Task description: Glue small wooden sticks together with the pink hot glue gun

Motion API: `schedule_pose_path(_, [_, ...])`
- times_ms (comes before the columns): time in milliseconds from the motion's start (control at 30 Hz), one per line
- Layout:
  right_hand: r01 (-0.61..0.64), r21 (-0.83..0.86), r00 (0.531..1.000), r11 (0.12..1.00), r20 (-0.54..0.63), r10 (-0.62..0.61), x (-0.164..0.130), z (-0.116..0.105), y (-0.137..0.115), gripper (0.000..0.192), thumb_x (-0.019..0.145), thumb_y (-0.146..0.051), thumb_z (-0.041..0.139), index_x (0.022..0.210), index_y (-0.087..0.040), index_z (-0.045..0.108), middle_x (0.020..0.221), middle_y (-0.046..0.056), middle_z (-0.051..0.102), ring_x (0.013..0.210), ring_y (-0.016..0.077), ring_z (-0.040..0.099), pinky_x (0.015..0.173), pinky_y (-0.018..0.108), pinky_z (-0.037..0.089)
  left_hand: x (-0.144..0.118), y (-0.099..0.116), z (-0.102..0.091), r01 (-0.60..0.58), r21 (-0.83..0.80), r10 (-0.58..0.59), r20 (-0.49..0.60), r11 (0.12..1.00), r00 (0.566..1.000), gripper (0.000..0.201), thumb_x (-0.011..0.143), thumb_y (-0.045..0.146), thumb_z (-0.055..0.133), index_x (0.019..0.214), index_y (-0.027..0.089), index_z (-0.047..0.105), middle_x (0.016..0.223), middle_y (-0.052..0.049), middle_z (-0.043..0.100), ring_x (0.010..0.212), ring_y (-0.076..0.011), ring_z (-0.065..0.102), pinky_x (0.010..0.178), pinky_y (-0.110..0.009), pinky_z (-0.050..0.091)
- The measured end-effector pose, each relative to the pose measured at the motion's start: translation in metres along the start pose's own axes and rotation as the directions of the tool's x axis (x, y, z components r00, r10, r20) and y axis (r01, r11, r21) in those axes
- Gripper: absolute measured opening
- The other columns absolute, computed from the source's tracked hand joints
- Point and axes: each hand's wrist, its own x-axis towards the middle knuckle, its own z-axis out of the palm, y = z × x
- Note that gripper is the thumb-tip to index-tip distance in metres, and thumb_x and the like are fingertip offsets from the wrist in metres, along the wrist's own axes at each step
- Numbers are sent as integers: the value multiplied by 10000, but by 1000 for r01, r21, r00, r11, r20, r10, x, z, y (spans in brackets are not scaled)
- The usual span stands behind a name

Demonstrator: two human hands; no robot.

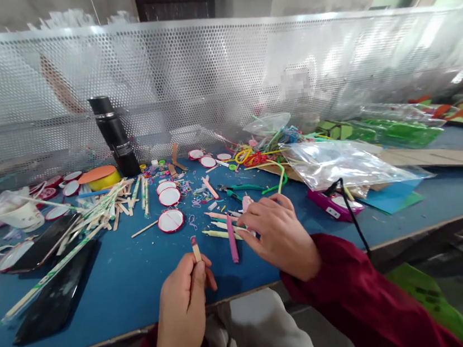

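My left hand [188, 302], near the table's front edge, is closed on a short flat wooden stick [196, 251] held upright. The stick's top end is coloured dark reddish-purple. My right hand [278, 232] hovers low over several coloured pens [221, 225], its fingers bent and apart, with nothing plainly gripped. A thicker pink-purple marker [232, 241] lies just left of its thumb. Partly hidden behind its fingers is a small pale pink object [247, 202]. Teal-handled pliers [244, 187] lie beyond the hand.
Round white red-rimmed discs [171, 221] and a pile of wooden sticks [120, 201] lie leftward. A black bottle [115, 137] stands by the perforated metal screen [194, 76]. Two dark phone-like slabs [56, 291] lie left. Rightward are a purple device [334, 204] and plastic bags [344, 162].
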Motion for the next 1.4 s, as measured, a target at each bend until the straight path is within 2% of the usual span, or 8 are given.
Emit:
schedule_pose_path(233, [-181,-67,978,981,-120,172,-11,2,10,169,987,-310,627,907,-226,750,836,35,728,873,212,595,962,397,289,-1,-7,0,-24,20,24,-9,1000,1000,382,1075,500,406,953,216,631,731,-14,664,612,-164,548,591,-251,399])
schedule_pose_path(333, [-232,-69,968,970,-115,223,-11,1,17,141,960,-340,662,925,-227,738,849,29,752,897,231,603,967,404,281,-2,-7,0,-31,25,31,-5,999,1000,388,1071,507,407,945,217,632,728,-13,671,605,-160,553,583,-248,407])
schedule_pose_path(600, [-213,-110,977,971,-38,210,-31,-11,36,121,953,-309,654,962,-232,747,962,40,764,961,239,610,964,403,301,-1,-9,1,-40,59,42,-27,997,999,401,1055,530,429,928,219,647,704,-8,680,559,-148,557,546,-240,423])
schedule_pose_path(767, [-195,-131,981,972,-9,196,-40,-4,43,128,958,-279,660,1039,-234,749,975,41,754,977,239,601,996,407,298,-1,-12,0,-63,90,67,-51,994,996,409,1038,549,448,946,219,672,690,-11,694,541,-152,575,528,-239,453])
schedule_pose_path(967, [-215,-16,977,977,-10,215,-41,0,53,158,994,-237,612,1068,-241,752,977,34,776,984,230,606,996,395,301,-2,-12,0,-62,105,69,-60,992,996,399,1027,554,464,949,220,668,684,-5,691,510,-142,566,513,-228,478])
schedule_pose_path(1167, [-290,-82,945,954,-179,272,-30,-17,76,183,1007,-259,595,1095,-226,752,1035,45,789,1023,236,615,1004,399,305,1,-18,-1,-32,118,36,-39,993,999,410,1021,573,458,988,221,667,704,-10,697,498,-142,559,471,-224,468])
schedule_pose_path(1300, [-316,-186,946,930,-141,293,-16,-10,97,165,1011,-255,605,1046,-201,756,976,54,771,998,228,596,996,408,290,0,-20,-1,-32,121,37,-40,992,999,398,1020,570,466,998,223,661,717,-6,701,505,-136,560,487,-221,477])
schedule_pose_path(1400, [-253,-226,966,941,-107,235,-7,4,109,231,1052,-224,518,1081,-164,739,997,65,755,1034,222,583,1016,421,254,-2,-19,-1,-23,112,28,-41,993,999,389,1027,563,461,1020,224,652,723,-1,700,514,-133,561,490,-218,472])
